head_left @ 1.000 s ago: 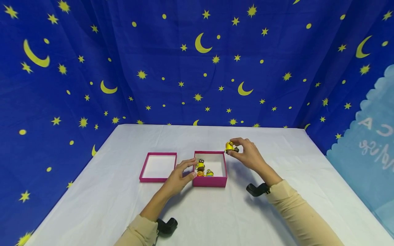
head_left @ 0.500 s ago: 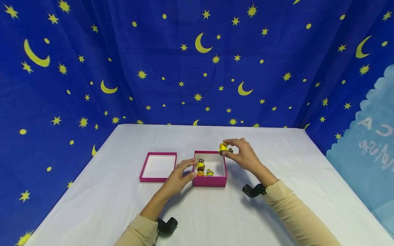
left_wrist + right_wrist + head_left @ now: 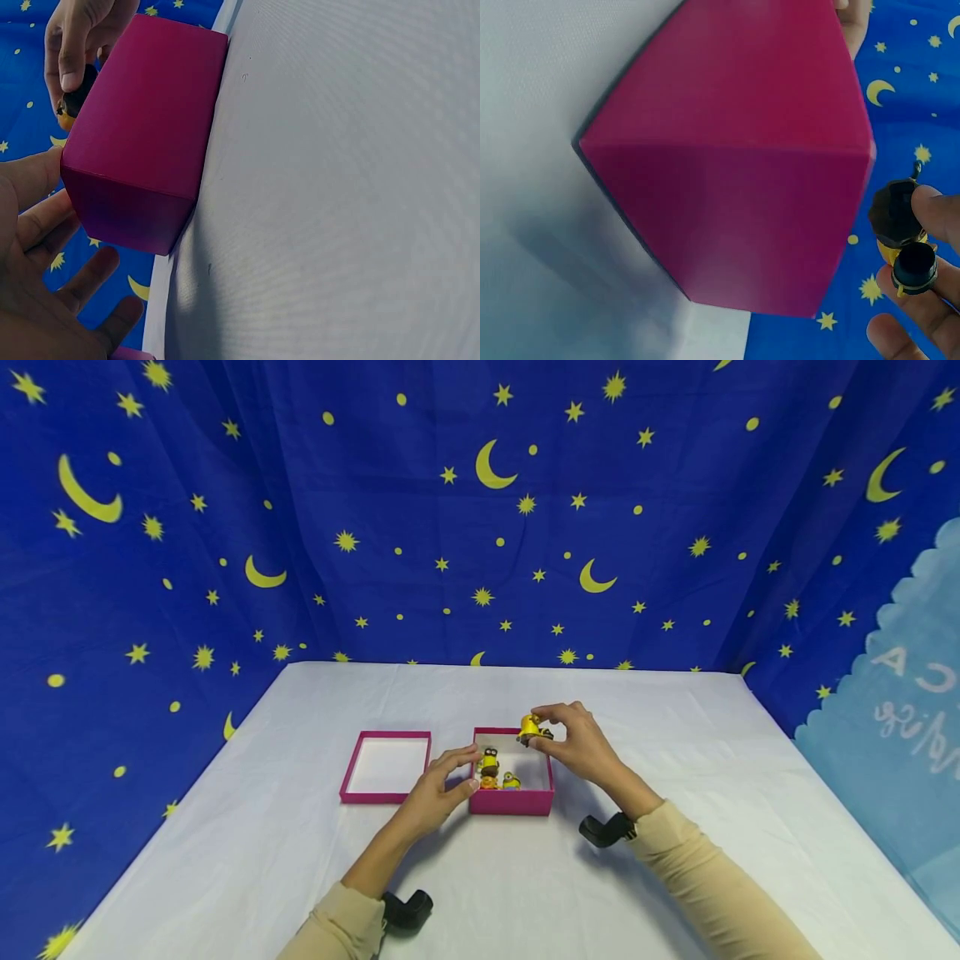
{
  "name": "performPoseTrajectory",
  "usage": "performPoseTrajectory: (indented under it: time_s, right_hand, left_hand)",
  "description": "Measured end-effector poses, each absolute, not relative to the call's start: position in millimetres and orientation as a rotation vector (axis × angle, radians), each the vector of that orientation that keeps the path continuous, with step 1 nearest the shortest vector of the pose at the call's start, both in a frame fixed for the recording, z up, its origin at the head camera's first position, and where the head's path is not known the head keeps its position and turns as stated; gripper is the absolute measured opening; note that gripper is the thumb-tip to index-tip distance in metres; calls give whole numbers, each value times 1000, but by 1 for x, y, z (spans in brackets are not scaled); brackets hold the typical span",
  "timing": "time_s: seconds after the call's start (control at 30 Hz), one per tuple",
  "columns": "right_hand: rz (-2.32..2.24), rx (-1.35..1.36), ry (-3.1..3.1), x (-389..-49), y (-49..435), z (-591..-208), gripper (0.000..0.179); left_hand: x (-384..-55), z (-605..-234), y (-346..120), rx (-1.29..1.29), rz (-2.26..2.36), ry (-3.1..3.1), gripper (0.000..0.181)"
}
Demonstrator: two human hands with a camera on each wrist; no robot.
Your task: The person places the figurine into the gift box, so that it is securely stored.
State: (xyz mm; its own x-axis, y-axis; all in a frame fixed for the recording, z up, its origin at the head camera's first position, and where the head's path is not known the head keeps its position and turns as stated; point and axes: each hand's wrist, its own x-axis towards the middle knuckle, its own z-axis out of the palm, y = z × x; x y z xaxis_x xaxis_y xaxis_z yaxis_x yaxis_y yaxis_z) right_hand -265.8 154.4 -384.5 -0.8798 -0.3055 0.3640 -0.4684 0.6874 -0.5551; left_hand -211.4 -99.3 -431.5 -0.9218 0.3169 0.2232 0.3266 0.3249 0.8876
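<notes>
The right hand (image 3: 579, 743) pinches a yellow figure (image 3: 529, 726) between thumb and fingers, holding it tilted near the 1 o'clock corner of a pink box (image 3: 512, 803), clock taken about the box in the head view with 12 away from the person. The fingers cover part of the figure; the right wrist view shows its dark underside and a small dark cup-like piece (image 3: 916, 268) beside it, while in the left wrist view it is partly hidden.

At 9 o'clock the left hand (image 3: 437, 795) has its fingers loosely spread against the box's wall, the thumb touching the rim; how firmly they press cannot be told.

Inside the box, a goggled figure (image 3: 490, 762) stands toward 10 o'clock, an orange piece (image 3: 489, 783) sits at 7, and a one-eyed figure (image 3: 512, 782) at 6, these last two cut off below by the front wall. Something pale beside the left fingers is too covered to name.

Farther out at 9 o'clock lies a shallow pink-rimmed lid (image 3: 367, 798), its near right corner behind the left hand. All rest on a white-covered worktop (image 3: 525, 885). Beige sleeves (image 3: 720, 877) run out of frame at 5 and 7; a pale blue panel (image 3: 892, 710) at 3 is cut off, its lettering reversed.
</notes>
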Motion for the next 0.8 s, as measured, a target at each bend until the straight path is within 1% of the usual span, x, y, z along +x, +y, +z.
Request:
performPoseTrajectory:
  time_s: [0.37, 0.63, 0.8]
  right_hand:
    - [994, 673, -2660, -268, 145, -395, 46]
    - [1007, 595, -2749, -267, 141, -399, 47]
    - [987, 608, -2750, -268, 140, -403, 46]
  left_hand:
    - [-212, -430, -99, -638, -1699, -2546, 41]
    - [-212, -431, -99, -638, -1689, -2546, 41]
    - [-212, -431, -99, -631, -1690, -2554, 41]
